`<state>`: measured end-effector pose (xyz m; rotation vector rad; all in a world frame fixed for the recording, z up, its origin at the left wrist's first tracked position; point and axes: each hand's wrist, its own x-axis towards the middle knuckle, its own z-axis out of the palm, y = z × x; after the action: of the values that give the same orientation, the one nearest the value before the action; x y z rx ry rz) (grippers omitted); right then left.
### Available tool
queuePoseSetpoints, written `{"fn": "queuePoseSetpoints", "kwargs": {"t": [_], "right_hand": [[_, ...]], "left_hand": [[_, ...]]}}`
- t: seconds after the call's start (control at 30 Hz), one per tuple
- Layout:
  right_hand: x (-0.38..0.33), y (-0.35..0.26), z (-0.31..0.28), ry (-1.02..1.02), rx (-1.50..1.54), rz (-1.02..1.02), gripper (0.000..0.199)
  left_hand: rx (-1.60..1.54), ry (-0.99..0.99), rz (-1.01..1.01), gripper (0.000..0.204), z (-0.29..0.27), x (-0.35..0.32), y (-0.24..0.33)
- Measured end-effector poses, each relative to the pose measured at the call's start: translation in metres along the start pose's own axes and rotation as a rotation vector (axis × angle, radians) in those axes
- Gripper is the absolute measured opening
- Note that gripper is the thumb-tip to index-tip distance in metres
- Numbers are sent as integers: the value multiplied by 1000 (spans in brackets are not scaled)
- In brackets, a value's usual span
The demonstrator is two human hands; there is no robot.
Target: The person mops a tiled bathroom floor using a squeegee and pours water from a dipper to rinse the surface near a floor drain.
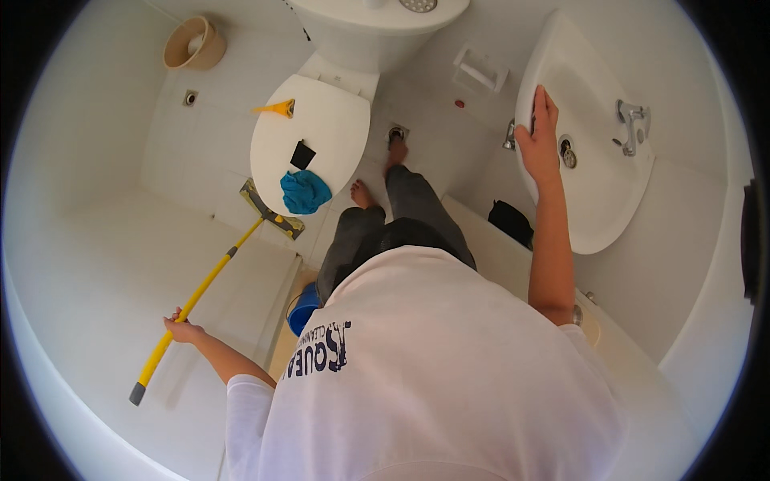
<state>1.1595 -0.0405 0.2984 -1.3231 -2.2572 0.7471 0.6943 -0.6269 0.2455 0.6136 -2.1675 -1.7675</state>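
In my left hand (183, 329) is the yellow pole of a long-handled floor scrubber (210, 276), my fingers closed round it near its grey end cap. Its grey-and-yellow head rests beside the toilet, partly behind the lid's edge. My right hand (541, 138) lies on the near rim of a white washbasin (597, 160), fingers stretched out and thumb apart. On the closed toilet lid (321, 120) are a crumpled blue cloth (305, 191), a small black pad (302, 155) and a yellow-orange scraper-like tool (275, 108). My bare right foot (397, 152) is at a round floor drain (396, 135).
A beige tub (195, 44) stands at the far left, near a second floor drain (190, 98). A blue bucket (303, 309) is beside my left leg. A dark item (511, 223) lies under the basin's near side. A chrome tap (632, 128) sits on the basin. A toilet-roll holder (480, 70) is on the wall.
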Motion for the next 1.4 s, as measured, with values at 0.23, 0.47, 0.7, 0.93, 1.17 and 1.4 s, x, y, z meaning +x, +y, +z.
{"fn": "queuePoseSetpoints", "kwargs": {"t": [0.23,0.47,0.7,0.93,1.17,1.4], "right_hand": [[4,-10,5,-35,-3,69,69],[1,3,-5,-26,83,17,67],[-2,15,-4,16,113,-30,66],[-7,26,1,52,26,-116,65],[-24,2,7,56,-275,58,61],[-27,8,13,82,-479,110,57]], "left_hand": [[49,-8,-102,28,-29,14,-16],[116,-106,38,30,28,-2,-6],[235,-415,218,32,129,-45,11],[211,-340,82,33,36,-56,0],[130,-432,-5,32,-66,-56,-29],[70,-318,-106,30,-105,-27,-34]]}}
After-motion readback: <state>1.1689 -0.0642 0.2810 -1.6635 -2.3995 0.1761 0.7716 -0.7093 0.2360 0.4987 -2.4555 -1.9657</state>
